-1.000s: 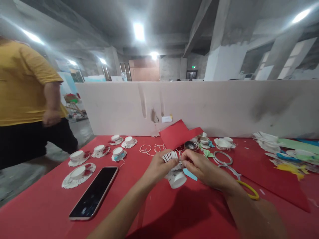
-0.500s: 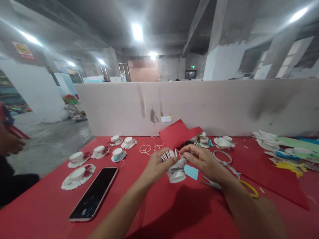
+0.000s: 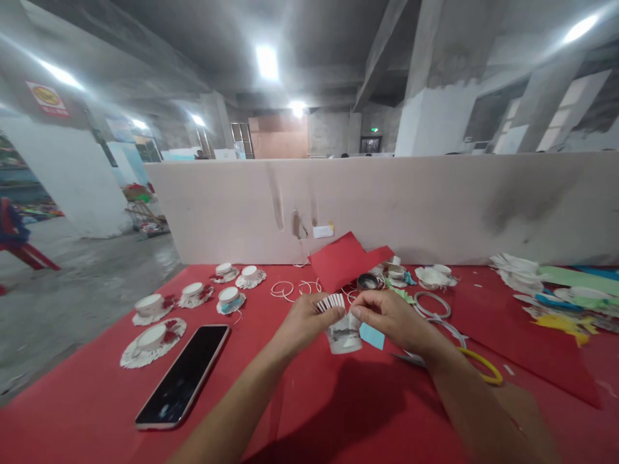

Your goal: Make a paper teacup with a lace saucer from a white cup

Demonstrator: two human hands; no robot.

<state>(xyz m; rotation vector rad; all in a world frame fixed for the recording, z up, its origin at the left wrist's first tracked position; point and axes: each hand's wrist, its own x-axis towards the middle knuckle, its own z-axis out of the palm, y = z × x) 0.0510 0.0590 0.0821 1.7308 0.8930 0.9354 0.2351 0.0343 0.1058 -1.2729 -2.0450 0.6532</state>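
Note:
Above the middle of the red table, my left hand [image 3: 309, 320] is closed round a white paper cup [image 3: 346, 338], whose upper part is cut into narrow strips that fan out over the fingers. The cup hangs tilted, its round end toward me. My right hand [image 3: 387, 317] pinches at the cup's right edge, thumb and index finger together on the strips. A light blue paper piece [image 3: 372, 336] lies just behind and right of the cup. Scissors with a yellow handle [image 3: 486, 368] lie partly under my right forearm.
Several small white paper hats [image 3: 152, 338] stand at the left, beside a black phone [image 3: 184, 377]. Red paper [image 3: 338, 261], a tape roll [image 3: 368, 281] and tape rings [image 3: 432, 304] lie farther back. Paper scraps [image 3: 563, 327] cover the right side. A pale partition [image 3: 411, 206] borders the table.
My right hand has moved slightly down, its fingers closer to the cup's edge. The cup has turned a little. The person at the left has mostly moved out of view.

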